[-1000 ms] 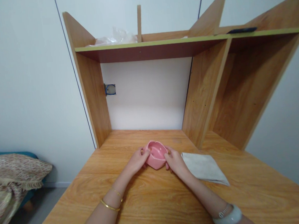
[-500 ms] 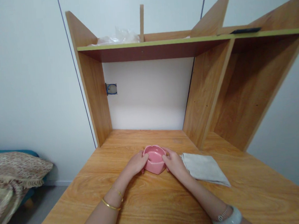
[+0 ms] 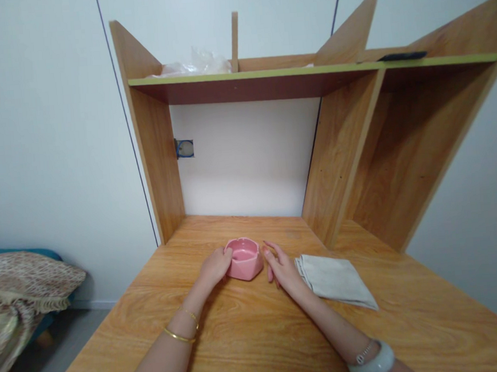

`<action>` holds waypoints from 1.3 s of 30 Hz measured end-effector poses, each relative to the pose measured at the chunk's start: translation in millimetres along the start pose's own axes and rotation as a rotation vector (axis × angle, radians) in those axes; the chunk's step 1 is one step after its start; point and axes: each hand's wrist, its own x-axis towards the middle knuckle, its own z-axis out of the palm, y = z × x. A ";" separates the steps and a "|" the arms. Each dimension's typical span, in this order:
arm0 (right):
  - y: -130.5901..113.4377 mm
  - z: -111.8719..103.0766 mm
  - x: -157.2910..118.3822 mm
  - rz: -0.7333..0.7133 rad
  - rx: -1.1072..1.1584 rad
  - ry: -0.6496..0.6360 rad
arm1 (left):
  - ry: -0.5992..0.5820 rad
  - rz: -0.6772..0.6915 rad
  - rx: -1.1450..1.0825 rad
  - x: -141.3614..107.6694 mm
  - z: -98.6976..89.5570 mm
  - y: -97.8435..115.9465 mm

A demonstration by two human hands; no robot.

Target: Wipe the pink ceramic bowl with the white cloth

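A pink angular bowl [image 3: 245, 266] is upright at the middle of the wooden desk [image 3: 243, 335]. My left hand [image 3: 217, 266] grips its left side, with the thumb over the rim. Just off the bowl's right side is my right hand [image 3: 280, 265], its fingers apart and nothing in them. A folded light grey cloth [image 3: 335, 279] lies on the desk to the right of my right hand.
Over the back of the desk stands a wooden shelf unit [image 3: 308, 70] with upright side panels. Clear plastic wrap [image 3: 198, 62] and a dark flat object [image 3: 402, 56] rest on it. A patterned blanket [image 3: 19, 284] is at the far left.
The bowl has moved left and slightly back with my left hand. My right hand has let go of the bowl, and its fingers have opened.
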 end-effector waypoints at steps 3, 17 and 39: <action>0.9 0.2 0.2 0.001 -0.011 -0.021 | 0.082 -0.061 0.154 4.8 -13.4 -3.3; -1.6 2.2 -2.0 0.025 -0.043 -0.034 | 0.451 -0.393 0.426 4.8 -77.7 -33.6; -19.5 -19.4 -3.5 -0.130 -0.869 0.094 | 0.646 -0.399 0.374 0.1 -73.8 -26.6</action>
